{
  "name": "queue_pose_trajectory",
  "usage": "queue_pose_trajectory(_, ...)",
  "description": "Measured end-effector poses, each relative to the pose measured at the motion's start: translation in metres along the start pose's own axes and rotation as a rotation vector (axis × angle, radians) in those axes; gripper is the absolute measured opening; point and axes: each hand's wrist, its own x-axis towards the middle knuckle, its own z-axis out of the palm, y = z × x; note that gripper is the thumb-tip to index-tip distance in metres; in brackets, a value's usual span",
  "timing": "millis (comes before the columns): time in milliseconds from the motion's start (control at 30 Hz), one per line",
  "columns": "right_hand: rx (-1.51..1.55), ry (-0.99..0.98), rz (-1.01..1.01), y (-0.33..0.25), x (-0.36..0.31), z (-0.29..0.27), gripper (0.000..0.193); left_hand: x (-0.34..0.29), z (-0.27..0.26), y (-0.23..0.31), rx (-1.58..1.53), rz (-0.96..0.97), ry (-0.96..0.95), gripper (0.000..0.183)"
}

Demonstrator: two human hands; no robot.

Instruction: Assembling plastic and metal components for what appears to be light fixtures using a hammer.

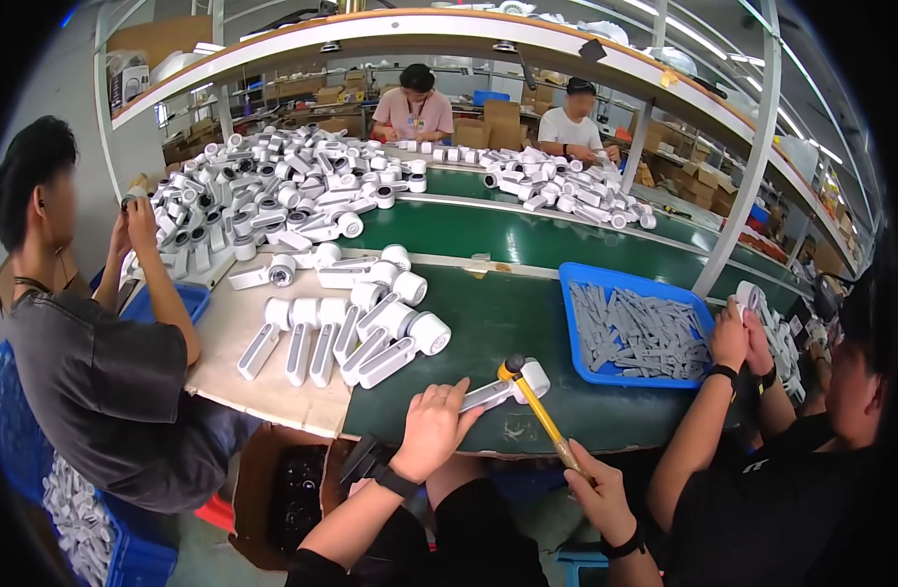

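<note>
My left hand (432, 428) is closed on the handle end of a white handheld device (535, 382), which lies on the green table near its front edge. The device has a round head and a grey strip along its handle. My right hand (604, 499) grips a hammer (547, 416) by the lower part of its yellow handle. The hammer's head is over the device, where handle and round head meet; whether they touch I cannot tell. Just beyond my left hand, several similar white devices (379, 360) lie in a loose group.
A blue tray (588, 375) of grey strips stands to the right. Larger heaps of white devices (273, 186) lie farther back along the green conveyor (439, 230). Co-workers sit close on my left and right, others across. An open cardboard box (253, 509) stands below the table edge.
</note>
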Motion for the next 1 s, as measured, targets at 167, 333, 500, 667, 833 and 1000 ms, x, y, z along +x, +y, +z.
queue_pose_trajectory(167, 0.004, 0.011, 0.033, -0.003, 0.000, 0.000, 0.050, 0.012, 0.015, -0.002, -0.109, -0.080, -0.019, 0.034)
queue_pose_trajectory(333, 0.017, 0.005, -0.005, 0.003, -0.001, 0.001, 0.051, 0.015, 0.027, -0.005, -0.266, -0.187, -0.071, 0.026)
queue_pose_trajectory(500, -0.056, -0.019, -0.077, -0.007, 0.000, -0.003, 0.050, 0.015, 0.032, -0.008, -0.579, -0.381, -0.110, 0.025)
queue_pose_trajectory(667, -0.157, -0.003, -0.148, -0.013, 0.002, -0.002, 0.049, 0.008, 0.038, -0.013, -0.538, -0.342, -0.033, 0.023)
queue_pose_trajectory(833, -0.217, -0.083, -0.116, -0.014, 0.004, -0.002, 0.047, 0.003, 0.024, -0.007, -0.365, -0.313, -0.012, 0.021)
queue_pose_trajectory(1000, -0.191, -0.073, -0.138, -0.012, 0.006, -0.004, 0.047, 0.001, 0.008, -0.008, -0.194, -0.147, -0.055, 0.025)
